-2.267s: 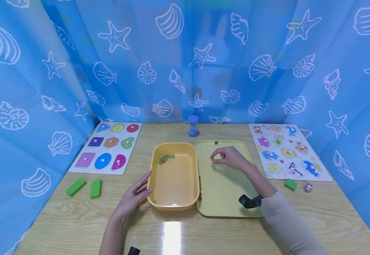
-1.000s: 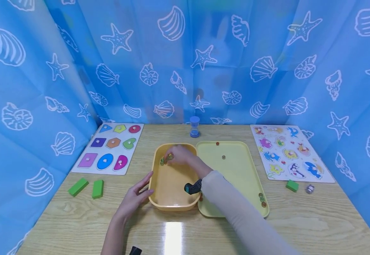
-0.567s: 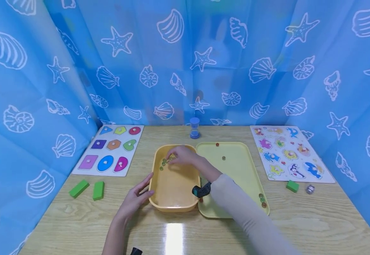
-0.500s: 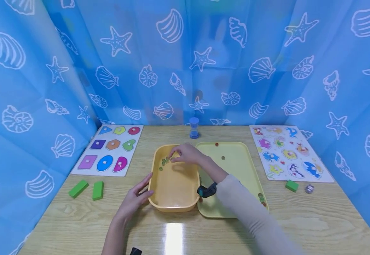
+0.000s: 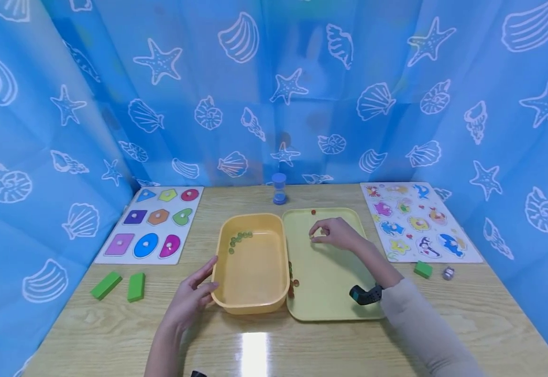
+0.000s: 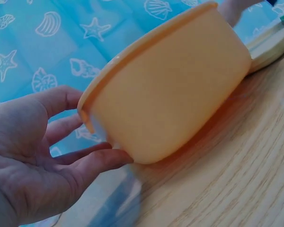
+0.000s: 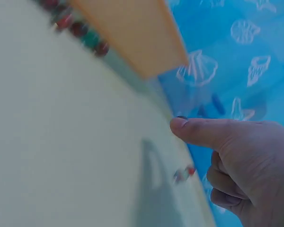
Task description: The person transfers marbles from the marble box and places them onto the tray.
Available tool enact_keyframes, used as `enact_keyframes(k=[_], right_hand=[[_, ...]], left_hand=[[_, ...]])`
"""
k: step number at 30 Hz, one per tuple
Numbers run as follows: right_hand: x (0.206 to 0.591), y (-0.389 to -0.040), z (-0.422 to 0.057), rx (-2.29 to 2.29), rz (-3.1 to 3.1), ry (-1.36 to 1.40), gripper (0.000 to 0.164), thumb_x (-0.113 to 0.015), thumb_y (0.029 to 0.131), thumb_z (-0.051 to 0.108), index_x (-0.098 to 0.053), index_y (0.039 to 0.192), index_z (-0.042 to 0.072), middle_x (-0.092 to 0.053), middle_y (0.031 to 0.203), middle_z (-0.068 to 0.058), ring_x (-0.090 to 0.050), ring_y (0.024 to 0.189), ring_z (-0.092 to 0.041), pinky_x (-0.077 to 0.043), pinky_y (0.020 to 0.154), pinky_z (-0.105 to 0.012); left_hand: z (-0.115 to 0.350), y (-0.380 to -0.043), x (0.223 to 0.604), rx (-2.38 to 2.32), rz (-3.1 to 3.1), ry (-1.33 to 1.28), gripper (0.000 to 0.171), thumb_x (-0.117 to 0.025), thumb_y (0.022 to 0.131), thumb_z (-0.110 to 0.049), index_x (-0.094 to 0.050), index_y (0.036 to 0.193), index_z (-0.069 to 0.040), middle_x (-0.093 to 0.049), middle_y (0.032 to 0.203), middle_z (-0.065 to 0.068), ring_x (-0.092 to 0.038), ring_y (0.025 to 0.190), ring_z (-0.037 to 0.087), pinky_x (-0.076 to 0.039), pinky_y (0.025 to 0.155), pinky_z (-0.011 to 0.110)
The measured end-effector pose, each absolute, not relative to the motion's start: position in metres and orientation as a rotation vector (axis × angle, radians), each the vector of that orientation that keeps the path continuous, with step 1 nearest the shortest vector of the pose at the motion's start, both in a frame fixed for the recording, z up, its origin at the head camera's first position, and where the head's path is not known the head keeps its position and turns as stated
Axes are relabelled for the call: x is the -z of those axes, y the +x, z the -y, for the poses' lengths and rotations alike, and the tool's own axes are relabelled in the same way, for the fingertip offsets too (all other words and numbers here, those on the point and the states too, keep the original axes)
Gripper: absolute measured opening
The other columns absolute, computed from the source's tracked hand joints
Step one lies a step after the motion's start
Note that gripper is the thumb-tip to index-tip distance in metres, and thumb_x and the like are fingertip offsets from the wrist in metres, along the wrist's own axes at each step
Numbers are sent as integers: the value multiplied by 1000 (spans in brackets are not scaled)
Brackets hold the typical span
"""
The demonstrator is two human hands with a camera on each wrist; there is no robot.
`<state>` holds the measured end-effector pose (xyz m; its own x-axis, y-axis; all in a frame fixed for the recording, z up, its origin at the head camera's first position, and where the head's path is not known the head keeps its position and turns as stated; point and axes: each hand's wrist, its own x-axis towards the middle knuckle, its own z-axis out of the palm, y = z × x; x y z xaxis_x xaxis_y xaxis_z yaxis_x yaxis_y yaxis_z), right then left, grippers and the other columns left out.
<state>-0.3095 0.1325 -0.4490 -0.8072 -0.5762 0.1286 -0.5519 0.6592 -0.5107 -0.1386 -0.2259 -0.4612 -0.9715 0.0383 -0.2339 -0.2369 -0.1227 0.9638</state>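
Note:
An orange plastic basin sits on the table with several small green marbles near its back left corner. My left hand rests on its left side; in the left wrist view the thumb presses its outer wall and the index finger reaches the rim. Over the back part of the yellow tray, my right hand pinches a small marble between thumb and index finger, mostly hidden by the thumb. A red marble lies at the tray's back edge.
More red and green marbles line the tray's left edge, beside the basin. A blue hourglass stands behind. A shape puzzle and green blocks are at left, a sea-animal puzzle and another green block at right.
My right hand has lifted out of the basin and moved right, over the tray, with a marble. Marbles at the tray's sides and in the basin have shifted. The left hand stays on the basin.

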Motion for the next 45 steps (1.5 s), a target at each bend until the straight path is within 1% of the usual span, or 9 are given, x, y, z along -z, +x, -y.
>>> enact_keyframes(k=[6,11,21,29,33,34,36,39,45], right_hand=[[466,-308,-151,815,-2810,-929,18,-68,78,25,-69,94,16,-34,47,8,-26,44,-6,-26,43,-21],[455,-310,-138,829,-2852,-926,23,-68,79,26,-68,99,16,-35,49,6,-28,45,-8,-26,43,-22],[409,-308,-23,902,-2677,-1222,22,-63,83,27,-67,101,16,-33,49,5,-28,45,-10,-24,44,-22],[424,-325,44,759,-2563,-1307,13,-64,83,18,-70,94,15,-41,55,3,-32,50,-9,-27,49,-19],[438,-329,53,625,-2564,-1257,15,-65,82,16,-69,96,15,-61,77,3,-44,61,-9,-38,57,-19],[440,-329,54,597,-2570,-1238,16,-65,81,16,-69,97,15,-64,85,4,-48,67,-9,-42,66,-19],[443,-329,55,543,-2585,-1214,17,-66,81,18,-69,98,16,-65,98,5,-54,80,-9,-45,78,-21],[447,-329,54,501,-2598,-1189,18,-66,81,19,-69,99,17,-64,104,6,-57,94,-11,-44,89,-25],[454,-332,54,461,-2618,-1185,17,-64,82,18,-69,98,19,-65,104,6,-57,98,-12,-46,86,-24]], left_hand=[[226,-139,463,-2197,-1950,-250,57,-58,81,-1,-45,133,-23,-29,142,11,-51,111,27,-49,85,34],[227,-138,463,-2170,-1971,-252,59,-59,81,-2,-45,133,-25,-30,142,10,-52,110,26,-49,84,33],[230,-135,464,-2130,-2008,-259,59,-60,81,-3,-44,133,-27,-31,142,8,-53,108,22,-51,80,28],[228,-137,467,-2141,-2010,-206,58,-59,82,-3,-44,133,-26,-33,140,8,-50,112,23,-51,80,28],[227,-136,468,-2143,-2016,-195,58,-59,81,-3,-44,133,-25,-32,140,9,-47,115,24,-50,84,30],[226,-136,468,-2143,-2021,-195,58,-60,81,-3,-44,133,-25,-32,140,9,-47,116,25,-49,84,31],[226,-136,469,-2141,-2027,-192,58,-60,81,-3,-44,133,-25,-32,140,9,-46,116,27,-49,85,32],[226,-136,469,-2136,-2034,-188,59,-60,81,-3,-44,133,-26,-32,140,10,-45,117,28,-49,85,32],[227,-137,469,-2135,-2033,-184,59,-60,81,-3,-44,133,-25,-32,141,10,-45,118,28,-49,85,32]])
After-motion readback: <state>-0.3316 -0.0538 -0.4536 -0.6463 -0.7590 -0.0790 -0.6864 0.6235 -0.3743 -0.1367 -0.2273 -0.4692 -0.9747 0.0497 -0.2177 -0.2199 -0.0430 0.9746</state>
